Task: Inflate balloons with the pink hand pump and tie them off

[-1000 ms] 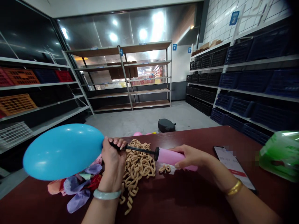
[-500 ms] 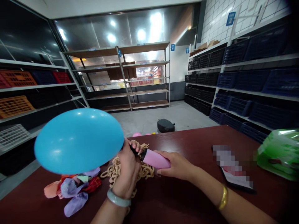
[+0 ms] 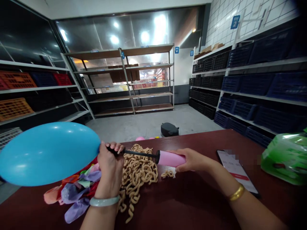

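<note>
My left hand (image 3: 111, 159) is closed around the black handle end of a hand balloon pump. At that same end sits a large inflated blue balloon (image 3: 50, 153), its neck hidden by my fingers. The pump's black rod (image 3: 140, 154) is drawn out long between my hands. Round the pump's pink barrel (image 3: 171, 158), my right hand (image 3: 192, 160) is wrapped. Under the rod lies a heap of tan, twisted snack-like pieces (image 3: 139, 169), with a few loose ones below the barrel. Deflated balloons (image 3: 76, 191) in several colours lie left of my left wrist.
A phone (image 3: 240, 175) lies at the right of the dark red table (image 3: 192, 204), beside a green plastic package (image 3: 285, 158). Beyond the table, a dark bag-like object (image 3: 169, 129) rests on the floor. Shelves with crates (image 3: 256, 83) line both sides.
My left hand has moved left with the blue balloon, and my right hand slightly right. The pump's rod, pushed in before, is now pulled far out of the barrel.
</note>
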Available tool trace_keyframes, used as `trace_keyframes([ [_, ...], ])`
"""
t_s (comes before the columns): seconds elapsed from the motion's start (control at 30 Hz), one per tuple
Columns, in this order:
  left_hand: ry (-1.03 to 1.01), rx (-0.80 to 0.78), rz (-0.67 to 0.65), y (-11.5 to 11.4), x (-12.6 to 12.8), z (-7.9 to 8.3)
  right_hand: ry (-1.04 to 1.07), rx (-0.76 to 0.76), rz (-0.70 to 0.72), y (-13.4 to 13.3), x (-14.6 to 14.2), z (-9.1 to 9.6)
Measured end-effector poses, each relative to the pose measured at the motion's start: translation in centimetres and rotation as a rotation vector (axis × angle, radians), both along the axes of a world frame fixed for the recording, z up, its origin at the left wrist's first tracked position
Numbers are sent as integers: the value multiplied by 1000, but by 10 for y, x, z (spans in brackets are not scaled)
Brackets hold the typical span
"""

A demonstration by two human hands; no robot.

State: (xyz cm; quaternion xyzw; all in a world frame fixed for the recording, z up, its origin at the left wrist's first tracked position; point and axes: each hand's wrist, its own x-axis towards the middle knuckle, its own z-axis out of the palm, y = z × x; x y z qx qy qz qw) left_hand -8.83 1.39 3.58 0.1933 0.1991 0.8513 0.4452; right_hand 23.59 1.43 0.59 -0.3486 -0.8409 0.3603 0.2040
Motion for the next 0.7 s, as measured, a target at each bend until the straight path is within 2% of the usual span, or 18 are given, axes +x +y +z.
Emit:
trace_keyframes([
  [0.17,-29,-12,-43,4,23,-12,-19,67,-55,-1,-2,-2],
  [0.47,111,-58,-115,-7,89,-37,10,102,-83,-18,-31,-9],
  [0.57,123,-52,-138,-9,97,-40,21,96,-78,-20,-36,-13],
  [0.7,124,-97,-125,-8,88,-32,53,43,-67,-19,-38,-13],
])
